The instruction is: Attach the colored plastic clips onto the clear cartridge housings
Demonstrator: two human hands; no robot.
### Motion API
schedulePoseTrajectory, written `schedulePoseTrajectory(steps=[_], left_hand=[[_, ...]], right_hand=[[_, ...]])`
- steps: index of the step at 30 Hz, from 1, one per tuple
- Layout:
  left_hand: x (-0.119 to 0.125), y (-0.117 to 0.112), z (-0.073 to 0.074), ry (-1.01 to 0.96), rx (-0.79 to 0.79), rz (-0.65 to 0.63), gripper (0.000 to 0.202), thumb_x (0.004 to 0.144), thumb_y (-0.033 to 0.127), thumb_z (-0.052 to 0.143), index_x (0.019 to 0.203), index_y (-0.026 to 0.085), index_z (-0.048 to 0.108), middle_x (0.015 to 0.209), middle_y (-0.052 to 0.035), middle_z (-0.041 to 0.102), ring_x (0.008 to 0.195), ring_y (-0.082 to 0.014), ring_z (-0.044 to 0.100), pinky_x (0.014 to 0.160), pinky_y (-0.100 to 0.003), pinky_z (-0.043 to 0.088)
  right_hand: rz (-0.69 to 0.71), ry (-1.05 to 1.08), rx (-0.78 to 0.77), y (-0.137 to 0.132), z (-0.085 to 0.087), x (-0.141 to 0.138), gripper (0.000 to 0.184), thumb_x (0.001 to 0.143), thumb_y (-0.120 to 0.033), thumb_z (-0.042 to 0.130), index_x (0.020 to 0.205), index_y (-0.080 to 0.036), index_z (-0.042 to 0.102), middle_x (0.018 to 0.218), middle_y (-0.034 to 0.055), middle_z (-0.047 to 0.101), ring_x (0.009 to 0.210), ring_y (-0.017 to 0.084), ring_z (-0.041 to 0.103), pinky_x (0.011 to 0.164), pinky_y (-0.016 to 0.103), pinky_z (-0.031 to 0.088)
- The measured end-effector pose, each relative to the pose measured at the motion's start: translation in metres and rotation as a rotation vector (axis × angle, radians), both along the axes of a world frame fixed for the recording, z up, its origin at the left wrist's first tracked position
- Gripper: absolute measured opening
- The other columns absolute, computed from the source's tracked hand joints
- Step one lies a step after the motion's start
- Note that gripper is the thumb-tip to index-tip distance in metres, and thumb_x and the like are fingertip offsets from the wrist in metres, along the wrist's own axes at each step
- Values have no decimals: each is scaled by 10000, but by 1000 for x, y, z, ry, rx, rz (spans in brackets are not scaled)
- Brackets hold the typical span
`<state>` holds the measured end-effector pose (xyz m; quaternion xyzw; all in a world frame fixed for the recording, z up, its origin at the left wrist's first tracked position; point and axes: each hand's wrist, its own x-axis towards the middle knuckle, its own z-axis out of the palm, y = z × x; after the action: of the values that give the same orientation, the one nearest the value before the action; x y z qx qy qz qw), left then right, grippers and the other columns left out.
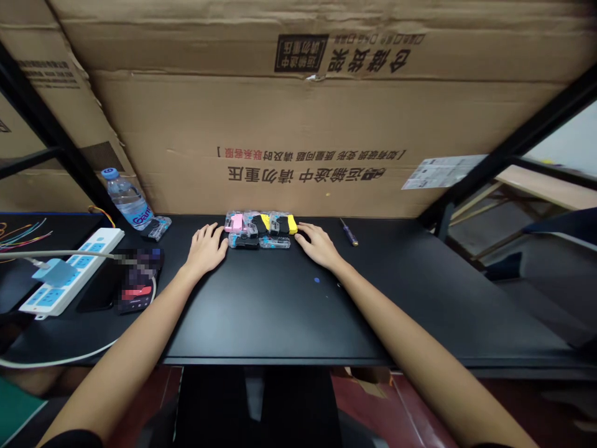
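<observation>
A close group of small clear-plastic devices lies at the back of the table, in two rows; their exact kind is hard to make out. In the back row are one with a pink part (pixel 237 221), one with a black and yellow part (pixel 259 224) and one with a black and bright yellow end (pixel 282 224). The front row has a dark-bodied device (pixel 243 241) and a flatter clear one (pixel 275 242). My left hand (pixel 204 250) rests open on the table at the group's left side. At its right side lies my right hand (pixel 319 245), open, fingertips close to the yellow end.
A screwdriver (pixel 349 233) lies right of my right hand. On the left are a water bottle (pixel 128 199), another clear device (pixel 157 228), a white power strip (pixel 88 267) with a cable, and a phone (pixel 137 286). A cardboard wall (pixel 280 118) stands behind the black table (pixel 280 311).
</observation>
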<state>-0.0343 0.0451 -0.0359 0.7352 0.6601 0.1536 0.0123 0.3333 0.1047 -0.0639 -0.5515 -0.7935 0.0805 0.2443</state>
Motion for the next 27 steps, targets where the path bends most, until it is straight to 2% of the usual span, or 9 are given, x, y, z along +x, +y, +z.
schedulePoseTrajectory(steps=[7, 14, 19, 27], left_hand=[[2, 0, 2, 8, -17, 4, 595, 1082, 476, 405, 1584, 192, 549, 1720, -132, 456, 1592, -387, 383, 1315, -572, 309], [4, 0, 3, 3, -27, 9, 604, 1077, 479, 405, 1591, 193, 541, 1724, -129, 451, 1594, -392, 374, 1318, -576, 298], [3, 1, 2, -7, -20, 7, 596, 1077, 488, 404, 1585, 212, 548, 1718, -128, 459, 1590, -388, 380, 1314, -578, 304], [3, 1, 2, 2, -22, 5, 607, 1080, 494, 401, 1588, 195, 546, 1720, -132, 455, 1587, -397, 379, 1314, -580, 301]], right_hand=[[-15, -42, -2, -5, 4, -5, 494, 1071, -480, 501, 1437, -198, 676, 1572, 159, 623, 1474, 360, 556, 1238, 587, 428], [-10, -49, 0, -6, 6, -6, 515, 1060, -458, 502, 1448, -162, 668, 1569, 178, 622, 1468, 374, 559, 1237, 584, 433], [-2, -46, 0, -5, 5, -4, 491, 1049, -437, 515, 1450, -198, 668, 1568, 168, 624, 1463, 374, 566, 1228, 609, 438], [-10, -48, -7, -8, 7, -6, 510, 1053, -454, 517, 1454, -175, 665, 1583, 170, 610, 1490, 369, 541, 1246, 581, 429]])
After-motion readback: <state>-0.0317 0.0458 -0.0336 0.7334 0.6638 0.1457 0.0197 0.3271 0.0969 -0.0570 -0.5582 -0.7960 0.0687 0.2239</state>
